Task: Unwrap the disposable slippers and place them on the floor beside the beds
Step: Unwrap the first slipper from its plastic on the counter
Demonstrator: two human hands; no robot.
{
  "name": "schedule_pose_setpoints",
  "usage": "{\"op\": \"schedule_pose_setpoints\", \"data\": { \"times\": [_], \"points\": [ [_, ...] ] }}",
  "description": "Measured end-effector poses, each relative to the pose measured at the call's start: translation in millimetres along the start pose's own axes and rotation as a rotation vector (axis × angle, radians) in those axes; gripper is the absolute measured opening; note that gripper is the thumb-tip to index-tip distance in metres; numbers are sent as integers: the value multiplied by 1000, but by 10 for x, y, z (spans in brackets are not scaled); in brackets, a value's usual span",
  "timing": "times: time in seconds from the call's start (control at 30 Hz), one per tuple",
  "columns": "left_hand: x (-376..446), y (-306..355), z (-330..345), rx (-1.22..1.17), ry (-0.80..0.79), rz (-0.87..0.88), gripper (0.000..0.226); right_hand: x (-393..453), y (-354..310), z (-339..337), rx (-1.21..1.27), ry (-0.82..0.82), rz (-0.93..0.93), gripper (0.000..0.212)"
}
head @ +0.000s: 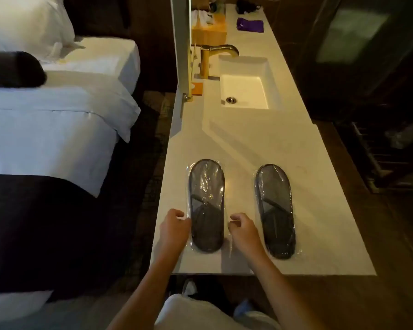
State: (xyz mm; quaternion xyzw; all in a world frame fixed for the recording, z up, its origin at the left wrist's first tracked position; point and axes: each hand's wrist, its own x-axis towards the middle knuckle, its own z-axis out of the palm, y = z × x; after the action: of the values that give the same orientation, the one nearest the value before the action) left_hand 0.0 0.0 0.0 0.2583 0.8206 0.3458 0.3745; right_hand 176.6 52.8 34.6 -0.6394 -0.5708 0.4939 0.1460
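Two packs of dark disposable slippers lie flat on the white counter (320, 222), each sealed in clear plastic. The left pack (206, 201) sits between my hands. My left hand (175, 228) rests at its left edge with curled fingers touching the plastic. On the other side, my right hand (242, 231) is at the pack's right edge, fingers bent and pinching at the wrap. The right pack (275, 208) lies untouched further right.
A sink (244, 91) with a brass tap (215, 55) is set into the counter further back, with a tissue box (209, 29) and a purple cloth (250, 25) beyond. A white bed (53, 129) with a dark runner stands left, across a narrow strip of dark floor (150, 177).
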Motion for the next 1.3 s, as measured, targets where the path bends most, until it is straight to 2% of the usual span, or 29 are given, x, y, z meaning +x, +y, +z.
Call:
{"op": "schedule_pose_setpoints", "data": {
  "times": [0.13,0.3,0.4,0.5,0.6,0.7,0.93,1.3],
  "points": [
    [77,100,9,-31,-108,-99,37,75,-111,64,105,5,135,35],
    [79,194,-55,-127,-243,-174,34,104,-96,36,204,-53,151,17],
    [-5,231,-79,-180,-363,-234,31,92,-109,-43,303,-117,177,15],
    [-91,207,-93,-420,-421,-308,29,51,-122,-129,426,-134,200,7],
    [-202,206,-112,-659,-490,-395,33,-17,-162,-214,485,-142,169,16],
    [-286,200,-82,-752,-508,-349,42,-111,-221,-326,434,-125,75,25],
    [-229,291,-60,-771,-440,-200,52,-255,-268,-611,327,-220,-119,13],
    [-99,433,-36,-722,-472,-131,53,-96,-314,-692,180,-173,-226,9]
  ]
}}
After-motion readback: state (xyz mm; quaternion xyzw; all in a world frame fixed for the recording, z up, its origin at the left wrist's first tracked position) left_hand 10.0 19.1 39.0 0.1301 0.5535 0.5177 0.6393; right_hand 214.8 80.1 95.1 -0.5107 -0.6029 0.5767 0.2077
